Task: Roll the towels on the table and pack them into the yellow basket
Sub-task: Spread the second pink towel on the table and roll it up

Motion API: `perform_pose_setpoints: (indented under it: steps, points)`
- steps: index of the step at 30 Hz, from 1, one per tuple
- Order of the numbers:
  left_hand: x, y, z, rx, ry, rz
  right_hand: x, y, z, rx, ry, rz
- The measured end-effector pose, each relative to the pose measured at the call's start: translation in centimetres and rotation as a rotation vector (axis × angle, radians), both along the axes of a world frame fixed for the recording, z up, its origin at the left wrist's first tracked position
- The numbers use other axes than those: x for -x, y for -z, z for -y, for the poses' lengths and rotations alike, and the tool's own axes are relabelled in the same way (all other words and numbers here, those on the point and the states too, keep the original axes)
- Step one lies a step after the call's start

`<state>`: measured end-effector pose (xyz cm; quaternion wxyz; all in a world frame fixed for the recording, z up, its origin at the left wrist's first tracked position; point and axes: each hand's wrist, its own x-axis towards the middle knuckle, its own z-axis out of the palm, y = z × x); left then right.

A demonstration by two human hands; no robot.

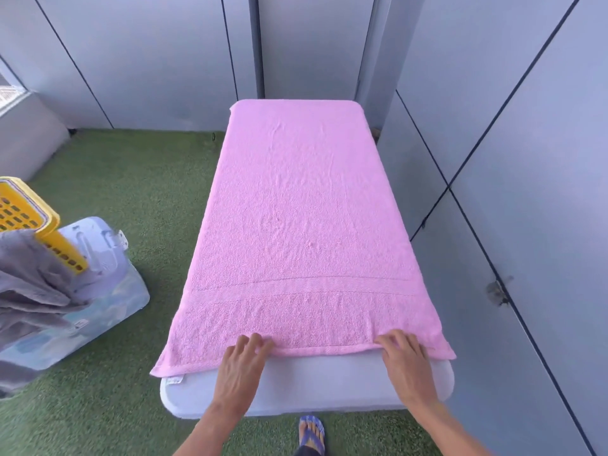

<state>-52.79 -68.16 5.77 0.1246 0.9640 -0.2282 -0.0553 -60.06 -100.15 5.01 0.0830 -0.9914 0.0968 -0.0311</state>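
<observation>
A pink towel lies spread flat over almost the whole white table; its near left corner hangs a little past the table's side. My left hand rests at the towel's near hem, left of centre, with the fingertips curled onto the edge. At the right part of the same hem, my right hand has its fingers bent over the edge. The yellow basket stands at the far left, only partly in view, with a grey towel draped over its side.
A pale translucent storage box sits on the green artificial turf beneath the basket. Grey panelled walls close in behind and to the right of the table. A foot in a blue sandal stands below the table's near edge.
</observation>
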Motion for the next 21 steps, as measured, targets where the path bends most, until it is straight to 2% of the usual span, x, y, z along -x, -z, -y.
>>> perform_pose_setpoints:
  steps: [8,13,16,21]
  points:
    - [1.7,0.7,-1.5,0.007,0.017,-0.056,2.0,0.4,2.1,-0.048,-0.146,-0.002]
    - [1.3,0.3,-7.2,0.005,-0.174,-0.055,3.3,0.2,4.4,-0.054,0.066,0.000]
    - [0.3,-0.6,-10.0,-0.040,-0.232,-0.064,3.6,0.2,5.7,-0.047,0.094,0.032]
    - [-0.9,0.2,-12.9,0.003,-0.163,-0.151,4.2,0.1,7.0,-0.143,0.082,-0.024]
